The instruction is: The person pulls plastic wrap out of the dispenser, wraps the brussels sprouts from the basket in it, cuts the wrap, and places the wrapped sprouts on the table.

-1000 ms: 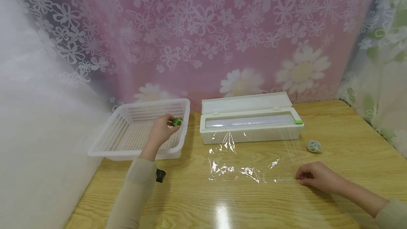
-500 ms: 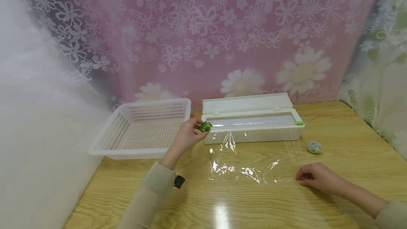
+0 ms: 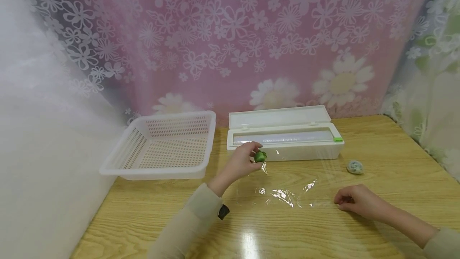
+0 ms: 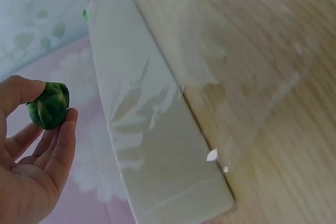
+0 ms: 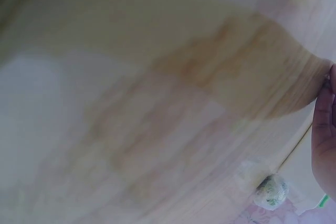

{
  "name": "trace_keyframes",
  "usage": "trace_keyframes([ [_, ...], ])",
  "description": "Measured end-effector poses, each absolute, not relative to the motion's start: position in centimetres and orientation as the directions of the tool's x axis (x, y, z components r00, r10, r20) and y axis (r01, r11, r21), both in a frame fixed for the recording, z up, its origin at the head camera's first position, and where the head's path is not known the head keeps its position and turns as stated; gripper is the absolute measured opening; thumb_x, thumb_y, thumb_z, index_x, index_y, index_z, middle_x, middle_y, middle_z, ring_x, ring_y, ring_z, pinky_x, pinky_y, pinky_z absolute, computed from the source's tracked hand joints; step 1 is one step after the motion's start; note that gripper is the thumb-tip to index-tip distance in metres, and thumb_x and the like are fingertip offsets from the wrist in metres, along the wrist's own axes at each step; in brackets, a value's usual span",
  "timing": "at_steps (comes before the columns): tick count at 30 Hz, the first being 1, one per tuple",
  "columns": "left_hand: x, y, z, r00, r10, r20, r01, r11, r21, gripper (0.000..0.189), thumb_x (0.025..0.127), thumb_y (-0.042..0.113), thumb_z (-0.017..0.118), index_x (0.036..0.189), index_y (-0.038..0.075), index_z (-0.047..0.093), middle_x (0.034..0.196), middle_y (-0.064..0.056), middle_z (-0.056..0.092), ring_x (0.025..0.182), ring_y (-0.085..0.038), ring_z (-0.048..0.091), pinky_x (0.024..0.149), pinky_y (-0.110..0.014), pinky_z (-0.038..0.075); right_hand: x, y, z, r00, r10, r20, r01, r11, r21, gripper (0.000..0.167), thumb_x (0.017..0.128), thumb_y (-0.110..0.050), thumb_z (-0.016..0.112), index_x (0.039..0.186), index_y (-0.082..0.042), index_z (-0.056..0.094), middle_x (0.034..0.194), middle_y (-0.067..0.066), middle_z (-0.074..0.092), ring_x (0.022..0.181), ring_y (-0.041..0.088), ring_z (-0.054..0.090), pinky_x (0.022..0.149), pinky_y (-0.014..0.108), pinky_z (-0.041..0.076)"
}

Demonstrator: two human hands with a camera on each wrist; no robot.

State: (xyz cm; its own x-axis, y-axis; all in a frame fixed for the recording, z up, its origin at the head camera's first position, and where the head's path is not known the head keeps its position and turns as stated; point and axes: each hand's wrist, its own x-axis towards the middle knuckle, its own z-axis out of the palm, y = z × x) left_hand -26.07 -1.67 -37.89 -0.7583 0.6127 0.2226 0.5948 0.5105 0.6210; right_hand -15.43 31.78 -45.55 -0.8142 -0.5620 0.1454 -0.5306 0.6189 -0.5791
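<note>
Between thumb and fingertips my left hand (image 3: pixel 240 164) pinches a small green Brussels sprout (image 3: pixel 260 156), held above a sheet of clear cling film (image 3: pixel 284 196). The left wrist view shows the sprout (image 4: pixel 50 105) closely, its leaves tightly folded. From a white dispenser box (image 3: pixel 305 154) with its lid raised, the film stretches over the table toward me. At the film's near right corner, my right hand (image 3: pixel 363 201) pinches the edge between thumb and forefinger; the pinched film (image 5: pixel 294 77) fans out in the right wrist view. A film roll (image 3: pixel 287 136) lies inside the box.
A white perforated basket (image 3: pixel 154 174) stands at the left of the wooden table (image 3: pixel 287 235). Right of the box lies a small film-wrapped lump (image 3: pixel 355 167), whitish with green. A floral curtain (image 3: pixel 230 43) hangs behind.
My left hand has carried the Brussels sprout out from the basket, rightward past the box's left end, to over the film. The right hand has stayed at the film's corner.
</note>
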Motion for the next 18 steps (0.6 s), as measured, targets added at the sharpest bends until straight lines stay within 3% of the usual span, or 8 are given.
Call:
trace_keyframes([
  [6, -25.7, 0.4, -38.7, -0.700, 0.692, 0.176, 0.668, 0.546, 0.506, 0.023, 0.074, 0.016, 0.072, 0.094, 0.007, 0.063, 0.087, 0.004, 0.059, 0.081, -0.007, 0.055, 0.072, -0.015, 0.042, -15.4, 31.7, -45.3, -0.815, -0.563, 0.137, -0.528, 0.625, -0.575, 0.007, 0.076, -0.010, 0.068, 0.080, -0.012, 0.064, 0.076, -0.014, 0.058, 0.068, -0.002, 0.051, 0.051, 0.022, 0.044],
  [14, -25.4, 2.8, -40.0, -0.643, 0.757, 0.120, 0.718, 0.541, 0.439, 0.023, 0.074, 0.017, 0.072, 0.094, 0.007, 0.065, 0.084, 0.005, 0.061, 0.076, -0.002, 0.054, 0.066, -0.008, 0.040, -15.3, 31.6, -45.2, -0.816, -0.563, 0.132, -0.524, 0.622, -0.582, 0.006, 0.076, -0.010, 0.068, 0.080, -0.011, 0.064, 0.076, -0.014, 0.059, 0.068, -0.002, 0.052, 0.051, 0.022, 0.045],
  [18, -25.0, 3.6, -40.4, -0.646, 0.757, 0.102, 0.720, 0.559, 0.410, 0.021, 0.074, 0.017, 0.071, 0.093, 0.008, 0.065, 0.082, 0.007, 0.060, 0.073, -0.002, 0.053, 0.063, -0.007, 0.039, -15.4, 31.6, -45.2, -0.815, -0.563, 0.135, -0.526, 0.622, -0.580, 0.007, 0.075, -0.010, 0.068, 0.080, -0.011, 0.064, 0.076, -0.013, 0.059, 0.069, -0.002, 0.052, 0.052, 0.022, 0.045],
])
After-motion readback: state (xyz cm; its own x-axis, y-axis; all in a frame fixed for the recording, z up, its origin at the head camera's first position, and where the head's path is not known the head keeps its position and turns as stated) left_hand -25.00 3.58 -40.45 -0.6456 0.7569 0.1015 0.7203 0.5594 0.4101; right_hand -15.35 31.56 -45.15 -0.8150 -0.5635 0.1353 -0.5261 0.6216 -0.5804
